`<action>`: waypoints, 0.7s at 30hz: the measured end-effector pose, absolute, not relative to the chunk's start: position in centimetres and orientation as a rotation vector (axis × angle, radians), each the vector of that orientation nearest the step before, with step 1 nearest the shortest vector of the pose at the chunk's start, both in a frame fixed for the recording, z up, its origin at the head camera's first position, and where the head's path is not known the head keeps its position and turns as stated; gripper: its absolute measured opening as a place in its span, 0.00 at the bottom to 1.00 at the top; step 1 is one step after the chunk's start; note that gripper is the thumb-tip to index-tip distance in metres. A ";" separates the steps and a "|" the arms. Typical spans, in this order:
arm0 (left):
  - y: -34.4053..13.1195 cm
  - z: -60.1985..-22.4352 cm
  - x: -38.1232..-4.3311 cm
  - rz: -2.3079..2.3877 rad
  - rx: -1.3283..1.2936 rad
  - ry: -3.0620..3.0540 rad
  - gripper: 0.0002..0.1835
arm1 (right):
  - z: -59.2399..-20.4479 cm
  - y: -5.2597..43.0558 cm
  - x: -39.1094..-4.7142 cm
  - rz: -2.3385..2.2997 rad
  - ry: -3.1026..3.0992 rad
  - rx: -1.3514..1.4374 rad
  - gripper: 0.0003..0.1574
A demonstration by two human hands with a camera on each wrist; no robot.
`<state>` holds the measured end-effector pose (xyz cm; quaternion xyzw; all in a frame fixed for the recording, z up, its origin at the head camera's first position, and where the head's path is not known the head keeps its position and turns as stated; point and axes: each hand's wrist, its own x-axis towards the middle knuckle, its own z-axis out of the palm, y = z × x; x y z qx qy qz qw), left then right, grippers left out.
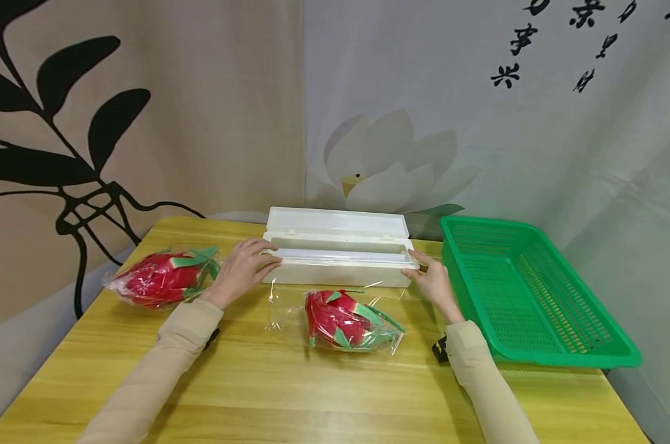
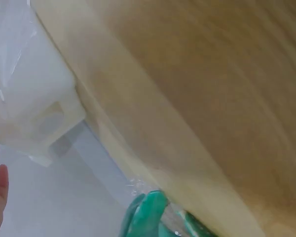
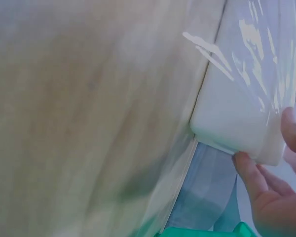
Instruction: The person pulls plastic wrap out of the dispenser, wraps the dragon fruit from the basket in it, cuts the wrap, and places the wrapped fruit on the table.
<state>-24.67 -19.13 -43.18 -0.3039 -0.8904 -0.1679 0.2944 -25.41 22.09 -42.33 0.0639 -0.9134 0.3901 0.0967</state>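
A white cling film dispenser (image 1: pixel 335 275) stands at the back of the table with its lid (image 1: pixel 337 222) raised. My left hand (image 1: pixel 240 268) holds its left front corner between thumb and fingers. At the opposite corner, my right hand (image 1: pixel 433 283) grips with thumb in front and fingertips against the end wall. Clear film (image 1: pixel 285 308) hangs from the dispenser's front edge onto the table. A red dragon fruit (image 1: pixel 337 320) with green leaf tips lies on that film, between my forearms. Another dragon fruit (image 1: pixel 163 280), wrapped in film, rests left of my left hand.
A green plastic basket (image 1: pixel 540 296) sits at the right, close beside my right forearm, its corner reaching past the table's edge. Behind the wooden table (image 1: pixel 323 394) hangs a printed curtain (image 1: pixel 229 111).
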 end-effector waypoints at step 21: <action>-18.3 -40.2 -21.0 -0.881 -0.942 -2.587 0.04 | -40.0 21.5 -18.9 1.314 -2.463 0.387 0.09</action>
